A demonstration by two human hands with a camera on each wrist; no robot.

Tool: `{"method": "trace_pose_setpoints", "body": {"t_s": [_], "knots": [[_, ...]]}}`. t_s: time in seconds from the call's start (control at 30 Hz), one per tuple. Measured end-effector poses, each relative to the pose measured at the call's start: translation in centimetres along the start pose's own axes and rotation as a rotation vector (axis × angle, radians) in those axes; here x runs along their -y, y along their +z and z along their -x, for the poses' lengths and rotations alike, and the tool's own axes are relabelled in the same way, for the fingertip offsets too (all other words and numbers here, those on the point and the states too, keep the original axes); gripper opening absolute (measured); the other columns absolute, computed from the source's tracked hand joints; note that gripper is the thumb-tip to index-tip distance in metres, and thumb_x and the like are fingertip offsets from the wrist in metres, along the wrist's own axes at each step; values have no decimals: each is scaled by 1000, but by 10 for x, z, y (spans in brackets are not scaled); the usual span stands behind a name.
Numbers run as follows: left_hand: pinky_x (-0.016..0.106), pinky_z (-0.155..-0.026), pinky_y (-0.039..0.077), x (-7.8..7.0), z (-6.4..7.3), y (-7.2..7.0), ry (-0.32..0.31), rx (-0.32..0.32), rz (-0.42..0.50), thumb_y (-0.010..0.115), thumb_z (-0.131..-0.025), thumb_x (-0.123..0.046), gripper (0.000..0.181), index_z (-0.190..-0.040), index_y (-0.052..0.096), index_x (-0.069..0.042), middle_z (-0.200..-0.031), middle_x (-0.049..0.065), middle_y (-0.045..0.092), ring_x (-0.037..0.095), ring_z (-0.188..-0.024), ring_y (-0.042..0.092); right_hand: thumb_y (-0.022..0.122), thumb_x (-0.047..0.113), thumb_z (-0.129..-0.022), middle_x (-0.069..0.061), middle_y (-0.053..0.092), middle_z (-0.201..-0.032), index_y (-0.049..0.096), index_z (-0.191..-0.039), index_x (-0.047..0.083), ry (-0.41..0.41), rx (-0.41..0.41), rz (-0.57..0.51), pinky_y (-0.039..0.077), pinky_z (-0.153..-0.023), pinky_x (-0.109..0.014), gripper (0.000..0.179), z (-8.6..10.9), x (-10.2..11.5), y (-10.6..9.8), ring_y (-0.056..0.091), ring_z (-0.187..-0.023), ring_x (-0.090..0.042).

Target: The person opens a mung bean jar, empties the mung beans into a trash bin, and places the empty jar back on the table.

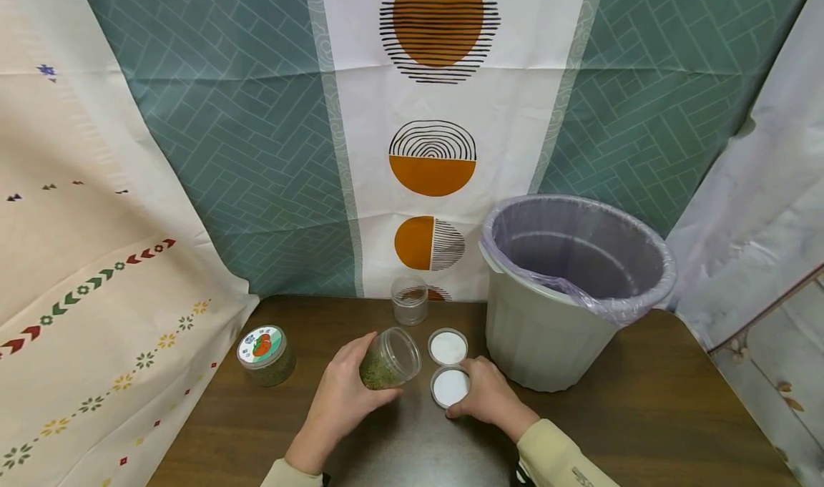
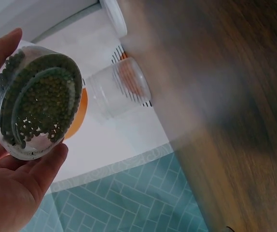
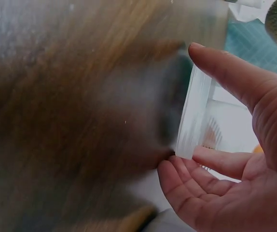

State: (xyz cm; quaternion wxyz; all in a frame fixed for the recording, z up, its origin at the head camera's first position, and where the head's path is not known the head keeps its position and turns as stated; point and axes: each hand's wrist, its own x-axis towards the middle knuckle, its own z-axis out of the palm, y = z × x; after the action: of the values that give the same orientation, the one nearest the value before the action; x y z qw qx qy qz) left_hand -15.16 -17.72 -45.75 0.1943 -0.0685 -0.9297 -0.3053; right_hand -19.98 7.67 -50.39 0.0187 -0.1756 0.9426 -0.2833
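Note:
My left hand (image 1: 357, 385) grips a clear lidless jar (image 1: 389, 360) part-filled with small green beans and tips it to the right above the table. The left wrist view looks at the jar's bottom (image 2: 37, 104), with my thumb and fingers curled around its sides. My right hand (image 1: 478, 394) pinches a white round lid (image 1: 450, 387) that lies flat on the table, just right of the jar. In the right wrist view, the lid's edge (image 3: 194, 121) sits between my thumb (image 3: 220, 67) and fingertips (image 3: 203, 162).
A second white lid (image 1: 447, 346) lies just behind the first. An empty clear jar (image 1: 410, 301) stands near the curtain. A closed jar with a printed lid (image 1: 265, 355) stands at the left. A grey bin with a purple liner (image 1: 573, 287) stands at the right on the wooden table (image 1: 644, 415).

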Motion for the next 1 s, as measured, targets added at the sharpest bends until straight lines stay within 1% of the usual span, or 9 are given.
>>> {"method": "trace_pose_setpoints", "body": {"t_s": [0.23, 0.4, 0.53, 0.63, 0.7, 0.8, 0.87, 1.0], "knots": [[38, -92, 51, 1, 2, 1, 2, -11, 7, 89, -49, -45, 91, -129, 54, -18, -126, -1, 58, 18, -114, 56, 92, 37, -42, -9, 56, -88, 65, -107, 5, 17, -31, 28, 49, -71, -36, 77, -3, 1, 5, 54, -79, -19], [37, -92, 51, 2, 2, 1, 10, -14, 0, 88, -50, -48, 92, -130, 53, -19, -126, -2, 58, 17, -115, 56, 91, 38, -43, -7, 56, -89, 64, -108, 5, 23, -55, 46, 49, -72, -35, 77, -6, 0, 8, 55, -80, -19], [37, -91, 51, 2, 0, 0, 16, -20, -4, 88, -49, -49, 93, -130, 54, -18, -125, -1, 58, 18, -114, 56, 91, 41, -43, -7, 56, -91, 62, -112, 3, 33, -62, 63, 50, -75, -37, 85, -7, -1, 8, 56, -85, -21], [37, -91, 51, 1, -1, -1, 11, -19, 2, 88, -49, -48, 93, -130, 54, -18, -125, 0, 58, 18, -113, 57, 91, 44, -42, -7, 56, -93, 59, -116, 0, 43, -61, 72, 50, -79, -40, 93, -7, -1, 7, 56, -89, -24], [37, -91, 51, 0, -1, -2, 6, -17, 5, 88, -49, -48, 93, -130, 53, -18, -125, 0, 58, 18, -113, 57, 91, 46, -41, -8, 57, -95, 59, -117, -1, 49, -57, 67, 50, -79, -40, 95, -6, -1, 5, 57, -90, -25], [37, -91, 51, -1, 0, -2, -2, -17, 19, 88, -49, -49, 93, -130, 54, -18, -125, 0, 58, 18, -113, 57, 91, 44, -43, -10, 58, -96, 59, -117, -1, 46, -53, 48, 50, -78, -40, 92, -5, 2, 0, 57, -88, -25], [37, -91, 51, -1, 0, -2, -7, -16, 25, 88, -49, -49, 93, -130, 53, -18, -125, -1, 58, 17, -113, 57, 90, 42, -46, -11, 59, -97, 60, -116, 0, 38, -56, 37, 50, -76, -39, 86, -4, 5, -5, 57, -87, -23], [36, -90, 51, -1, 2, -2, -11, -19, 50, 89, -48, -48, 93, -130, 53, -20, -125, -3, 58, 16, -112, 57, 87, 38, -57, -12, 62, -99, 63, -112, 1, 8, -70, 32, 49, -74, -38, 71, -2, 16, -19, 58, -87, -22]]}}
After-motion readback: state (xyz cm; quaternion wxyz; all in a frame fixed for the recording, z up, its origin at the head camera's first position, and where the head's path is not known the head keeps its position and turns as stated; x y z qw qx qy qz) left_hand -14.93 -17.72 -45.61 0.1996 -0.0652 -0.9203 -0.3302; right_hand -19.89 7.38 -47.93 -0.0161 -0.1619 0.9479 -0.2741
